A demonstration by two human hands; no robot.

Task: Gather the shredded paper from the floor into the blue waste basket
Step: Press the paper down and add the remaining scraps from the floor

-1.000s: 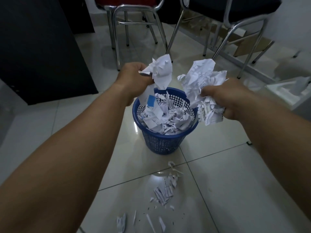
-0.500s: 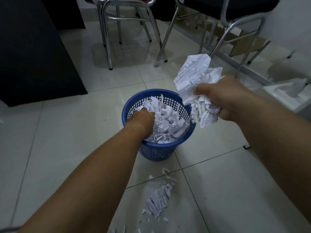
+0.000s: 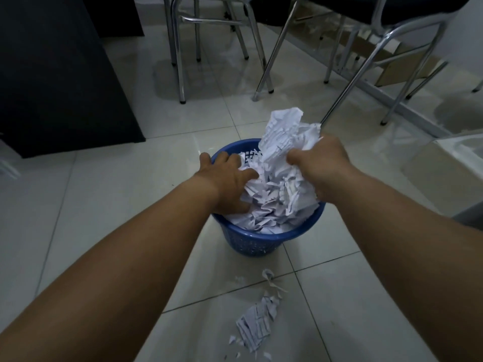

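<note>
The blue waste basket (image 3: pixel 251 242) stands on the tiled floor, heaped with white shredded paper (image 3: pixel 271 207). My left hand (image 3: pixel 227 180) lies on the paper at the basket's left side, fingers spread and pressing down. My right hand (image 3: pixel 322 168) grips a crumpled bunch of shredded paper (image 3: pixel 283 133) over the basket's right half, its lower part touching the heap. A small pile of loose shreds (image 3: pixel 257 320) lies on the floor just in front of the basket.
Chrome chair legs (image 3: pixel 180 61) stand behind the basket, with more chair legs (image 3: pixel 347 82) to the right. A dark cabinet (image 3: pixel 57 74) fills the left side. A white box-like object (image 3: pixel 457 163) sits at the right edge.
My left hand put its paper into the basket and now presses on the heap. My right hand brought its bunch from beside the basket to over it and lowered it onto the pile.
</note>
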